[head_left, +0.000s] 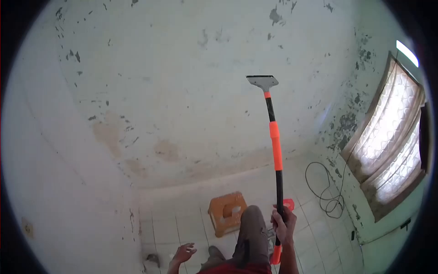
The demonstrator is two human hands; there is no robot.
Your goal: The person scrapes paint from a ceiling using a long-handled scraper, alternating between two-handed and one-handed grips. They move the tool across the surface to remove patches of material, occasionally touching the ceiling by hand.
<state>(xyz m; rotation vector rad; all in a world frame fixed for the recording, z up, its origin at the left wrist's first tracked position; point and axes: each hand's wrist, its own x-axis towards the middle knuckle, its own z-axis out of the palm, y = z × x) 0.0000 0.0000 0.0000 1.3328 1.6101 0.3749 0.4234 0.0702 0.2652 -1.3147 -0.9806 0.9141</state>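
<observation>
My right hand (284, 223) is wrapped round the lower black shaft of a long-handled scraper (276, 148). The tool stands nearly upright, with orange grip sections and a wide grey head whose dark blade edge points up, overlapping the peeling wall (196, 100) in this view. Below the hand, an orange handle end comes down beside my leg. My left hand (185, 252) hangs low on the left over the tiled floor, its fingers loosely bent and apart, with nothing in them.
An orange-brown stool (220, 223) stands on the floor ahead of my knee. Behind my right hand lies a red object (289, 203). A thin black cable (335, 199) coils near the right wall, below a curtained window (388, 137). A wall socket (28, 228) sits far left.
</observation>
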